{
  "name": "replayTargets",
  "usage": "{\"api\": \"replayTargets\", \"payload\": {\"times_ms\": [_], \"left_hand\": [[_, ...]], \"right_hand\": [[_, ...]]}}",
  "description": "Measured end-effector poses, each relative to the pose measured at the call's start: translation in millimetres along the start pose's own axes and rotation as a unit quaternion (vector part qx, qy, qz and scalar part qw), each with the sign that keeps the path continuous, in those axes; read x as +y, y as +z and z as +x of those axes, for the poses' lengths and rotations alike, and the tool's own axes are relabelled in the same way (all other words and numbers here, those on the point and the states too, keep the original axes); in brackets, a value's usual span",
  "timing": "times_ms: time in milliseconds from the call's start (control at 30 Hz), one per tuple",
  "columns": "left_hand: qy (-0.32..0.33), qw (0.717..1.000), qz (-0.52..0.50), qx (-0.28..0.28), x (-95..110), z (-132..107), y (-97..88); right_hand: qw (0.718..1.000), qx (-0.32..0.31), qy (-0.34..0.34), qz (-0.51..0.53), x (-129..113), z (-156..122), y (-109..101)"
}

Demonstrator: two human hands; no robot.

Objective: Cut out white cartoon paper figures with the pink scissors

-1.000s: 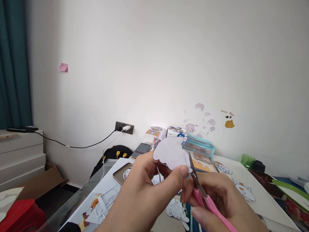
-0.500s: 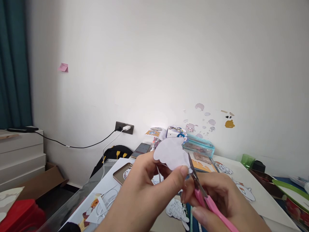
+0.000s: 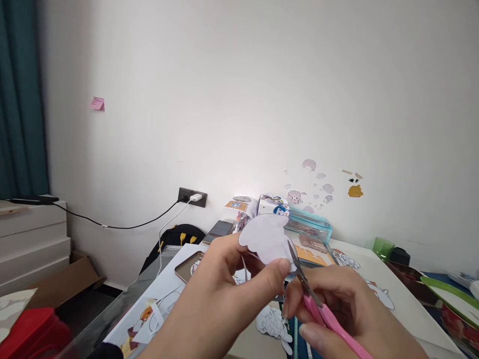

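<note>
Between the thumb and fingers of my left hand (image 3: 232,294) is a white paper cutout (image 3: 266,237) with a wavy, dark-lined edge. My right hand (image 3: 344,299) is closed round the pink handles of a pair of scissors (image 3: 322,314). The metal blades lie against the right edge of the cutout, just beside my left thumb tip. A thin paper strip hangs below the cutout. Under my hands, an outlined figure cutout (image 3: 271,324) lies on the table, partly covered by them.
Behind the cutout stand a clear teal-edged pencil case (image 3: 309,224) and a white box (image 3: 264,205). A phone (image 3: 218,232) and a shallow tray (image 3: 183,269) lie to the left. Paper scraps (image 3: 157,319) are at lower left. A green cup (image 3: 382,248) stands at the right.
The scissor blades have shifted slightly left, overlapping the cutout's right edge a little more. My left hand and the cutout have barely moved.
</note>
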State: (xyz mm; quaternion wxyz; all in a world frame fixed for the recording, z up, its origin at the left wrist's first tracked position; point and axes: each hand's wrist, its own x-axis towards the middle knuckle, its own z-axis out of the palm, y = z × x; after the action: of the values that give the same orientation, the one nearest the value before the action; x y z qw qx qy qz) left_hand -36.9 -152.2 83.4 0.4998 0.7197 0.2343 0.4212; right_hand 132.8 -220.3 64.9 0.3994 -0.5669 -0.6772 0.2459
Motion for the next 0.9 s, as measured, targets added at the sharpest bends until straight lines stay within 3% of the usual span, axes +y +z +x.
{"api": "replayTargets", "payload": {"times_ms": [267, 400, 567, 667, 900], "left_hand": [[-0.046, 0.998, 0.033, 0.029, 0, 2, 4.6], [-0.056, 0.998, 0.034, 0.013, 5, 3, 3.6], [-0.061, 0.994, 0.088, -0.013, -1, 3, 5.2], [-0.059, 0.989, 0.130, -0.029, -5, 5, 9.1], [-0.057, 0.985, 0.147, -0.070, 0, 8, 13.6]], "right_hand": [[0.994, -0.046, 0.091, 0.047, -15, -2, -14], [0.997, -0.054, 0.059, 0.023, -13, -6, -27], [0.995, 0.054, -0.035, 0.076, -3, -1, -25], [0.985, 0.118, -0.050, 0.118, -6, 5, -15], [0.969, 0.187, -0.038, 0.154, -14, 6, -6]]}}
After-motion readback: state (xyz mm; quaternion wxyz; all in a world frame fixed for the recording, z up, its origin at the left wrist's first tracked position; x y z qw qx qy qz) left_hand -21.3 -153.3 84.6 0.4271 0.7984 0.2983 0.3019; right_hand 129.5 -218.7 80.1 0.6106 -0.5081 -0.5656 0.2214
